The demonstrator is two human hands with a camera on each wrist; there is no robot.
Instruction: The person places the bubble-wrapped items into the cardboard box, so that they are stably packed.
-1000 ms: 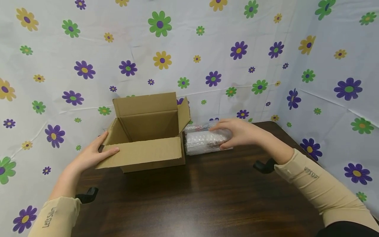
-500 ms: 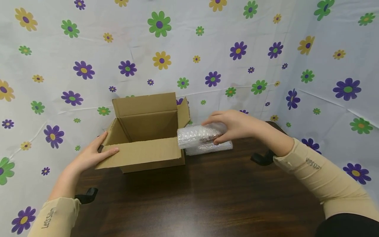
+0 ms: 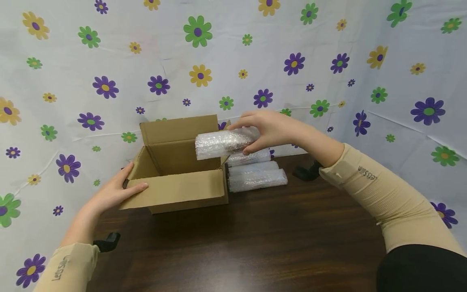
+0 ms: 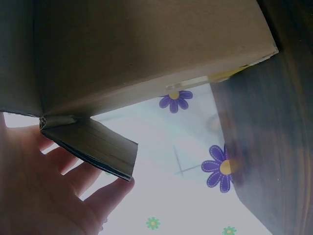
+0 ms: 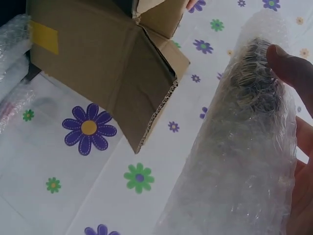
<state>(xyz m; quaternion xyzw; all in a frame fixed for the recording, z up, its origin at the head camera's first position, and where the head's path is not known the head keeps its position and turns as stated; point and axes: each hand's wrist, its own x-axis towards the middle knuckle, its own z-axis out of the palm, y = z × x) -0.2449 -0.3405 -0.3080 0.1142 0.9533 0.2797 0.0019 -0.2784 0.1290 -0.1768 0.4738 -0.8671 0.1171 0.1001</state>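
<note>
An open cardboard box (image 3: 187,190) stands on the dark table with its flaps spread. My left hand (image 3: 111,190) holds its left front corner, thumb over the front flap. In the left wrist view the fingers of that hand (image 4: 73,181) lie behind a side flap (image 4: 98,147). My right hand (image 3: 268,127) grips a bubble-wrapped roll (image 3: 219,142) from above, raised over the box's right side. Something dark shows through the wrap of this roll (image 5: 244,127) in the right wrist view; what it is cannot be told.
Several more bubble-wrapped rolls (image 3: 257,180) lie side by side on the table (image 3: 262,235), just right of the box. A white flowered cloth (image 3: 233,52) hangs close behind the box and along the right side.
My right hand has lifted a bubble-wrapped roll off the others and carried it up and left to the box opening. The left hand stays on the box corner.
</note>
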